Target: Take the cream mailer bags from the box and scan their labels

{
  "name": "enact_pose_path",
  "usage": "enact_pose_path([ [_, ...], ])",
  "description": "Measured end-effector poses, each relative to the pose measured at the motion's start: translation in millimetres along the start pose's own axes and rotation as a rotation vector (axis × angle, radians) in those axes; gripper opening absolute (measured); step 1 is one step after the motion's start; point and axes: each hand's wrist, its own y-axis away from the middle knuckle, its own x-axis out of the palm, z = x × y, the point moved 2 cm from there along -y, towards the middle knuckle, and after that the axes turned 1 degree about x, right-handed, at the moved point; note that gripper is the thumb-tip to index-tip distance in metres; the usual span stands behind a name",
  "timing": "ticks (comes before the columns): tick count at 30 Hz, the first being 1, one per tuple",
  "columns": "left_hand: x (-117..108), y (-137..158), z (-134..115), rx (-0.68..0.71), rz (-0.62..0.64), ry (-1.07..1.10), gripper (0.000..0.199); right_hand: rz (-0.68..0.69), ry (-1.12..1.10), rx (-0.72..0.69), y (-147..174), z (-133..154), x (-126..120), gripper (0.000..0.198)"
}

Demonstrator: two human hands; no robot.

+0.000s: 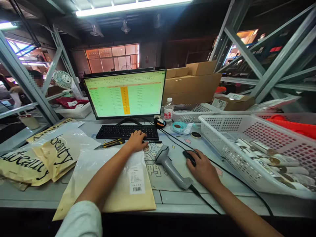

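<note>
My left hand (136,141) rests on the right half of the black keyboard (111,131), fingers stretched over the keys. Under my left forearm lies a cream mailer bag (118,184) with a white barcode label (137,181). My right hand (202,168) is wrapped over a black computer mouse (189,158). Between my hands a grey barcode scanner (172,169) lies on the desk mat, its cable running toward the front edge. The monitor (125,95) behind the keyboard shows a spreadsheet with one orange column. A yellow-black utility knife (112,143) lies left of my left hand.
Printed mailer bags (56,151) are piled at the left. On the right, a white plastic basket (222,141) holds several wrapped cylinders (271,158). A water bottle (168,111) and a blue tape roll (179,126) stand behind the mouse. Cardboard boxes (190,87) are stacked beyond.
</note>
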Motion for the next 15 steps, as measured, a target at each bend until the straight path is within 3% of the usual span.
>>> enact_pose_path([
  [9,20,-36,-8,-0.051,0.047,-0.094,0.059,-0.001,0.005,0.004,1,-1,1,0.042],
  [12,8,-37,-8,-0.084,0.049,-0.087,0.058,-0.005,0.005,-0.004,1,-3,2,0.042],
  [15,-23,-17,16,-0.132,0.075,-0.05,0.064,-0.012,-0.003,-0.019,-1,-2,4,0.043],
])
